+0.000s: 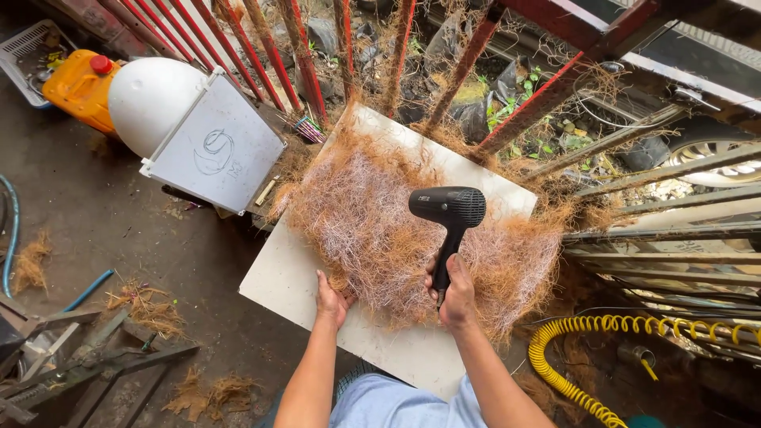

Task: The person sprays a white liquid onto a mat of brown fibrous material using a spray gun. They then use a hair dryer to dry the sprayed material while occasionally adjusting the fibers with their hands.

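Nearest the camera, at 6 o'clock, the person's light blue clothing (396, 404) shows between two bare forearms that reach up onto the pale board that serves as the surface (277, 277). The left hand (331, 299) lies at about 7 o'clock from the middle of the frame, its fingers pressed into the near edge of the brown fibre mat (372, 214), gripping a tuft of it as far as can be told. The right hand (456, 295), just beside it toward 5 o'clock, is clenched round the handle of a black hair dryer (449, 208), whose barrel sits above the middle of the mat with its grille end at 3 o'clock and its nozzle toward 9 o'clock. The mat is a loose tangle of reddish-brown fibre with paler whitish strands in its middle, and it covers most of the board. At 4 o'clock a yellow coiled hose (571, 357) lies on the ground. At 8 o'clock dark metal scraps (87, 357) and fibre tufts lie on the concrete floor. Farther off, at 10 o'clock, a white panel (218, 147) leans by a white dome (147, 99) and an orange jerrycan (79, 87); at 12 o'clock red bars (269, 51) stand tangled with fibre
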